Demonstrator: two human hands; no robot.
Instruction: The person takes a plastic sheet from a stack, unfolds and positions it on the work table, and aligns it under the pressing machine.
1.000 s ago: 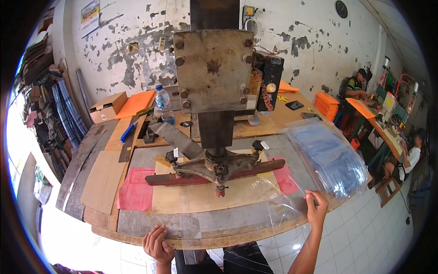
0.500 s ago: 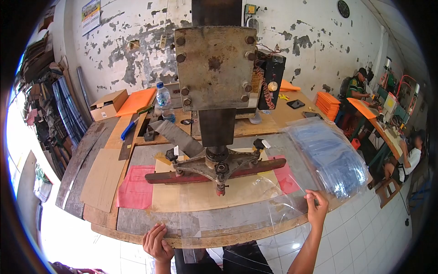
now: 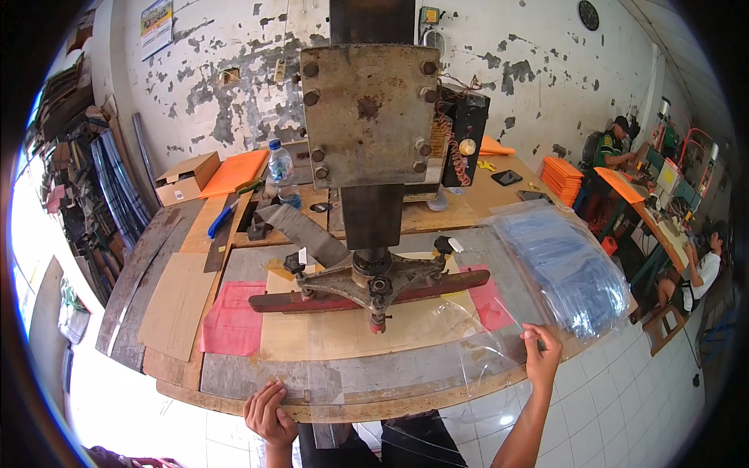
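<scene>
A clear plastic sheet [image 3: 406, 384] lies across the front of the press bed and hangs over the table's front edge. My right hand [image 3: 541, 351] pinches its right side between thumb and fingers, a little above the table. At the front left, my left hand [image 3: 271, 413] has its fingers curled over the table edge [image 3: 226, 404], beside the sheet's left side. Above the sheet is a press head with a long reddish bar [image 3: 328, 301]. Under the bar lies a cream board [image 3: 296, 343], with a pink sheet [image 3: 232, 318] at its left end.
A stack of clear bluish plastic covers [image 3: 566, 269] lies at the right. Behind the press stand a water bottle [image 3: 281, 168] and a cardboard box [image 3: 186, 178]. A blue-handled cutter [image 3: 221, 221] lies at the left. Two people work at benches further right.
My hands and the plastic sheet hold nearly the same place. The co-workers at the right have shifted slightly.
</scene>
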